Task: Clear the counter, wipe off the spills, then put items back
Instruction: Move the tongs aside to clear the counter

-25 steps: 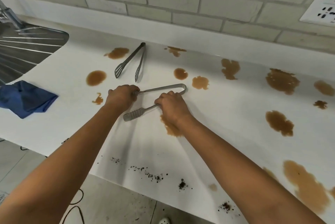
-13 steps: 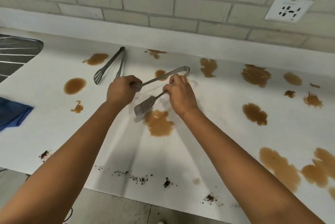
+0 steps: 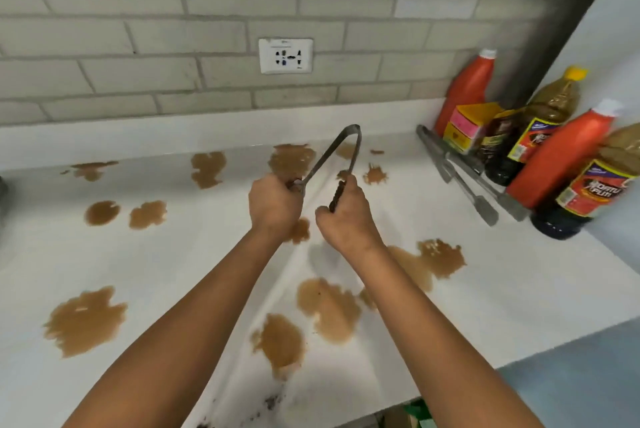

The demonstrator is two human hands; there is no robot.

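I hold a pair of metal tongs [image 3: 341, 147] in the air above the white counter [image 3: 519, 271], its hinge end pointing away from me. My left hand [image 3: 275, 205] grips one arm of the tongs and my right hand [image 3: 346, 216] grips the other arm. Several brown spills [image 3: 86, 318] are spread over the counter, with dark crumbs [image 3: 273, 401] near the front edge. A second pair of tongs [image 3: 460, 174] lies at the right, beside the bottles.
Two red bottles [image 3: 557, 157], a dark-sauce bottle [image 3: 550, 108], another labelled bottle [image 3: 595, 185], a small jar [image 3: 498, 136] and a yellow-pink box [image 3: 467, 126] stand in the right corner. A wall socket [image 3: 285, 55] sits on the tiled backsplash. The counter's front edge runs across the bottom.
Both hands lifted the tongs off the counter and carried them to the right. My view swung right: the sink, blue cloth and the other tongs have left the frame, and the bottles came in.
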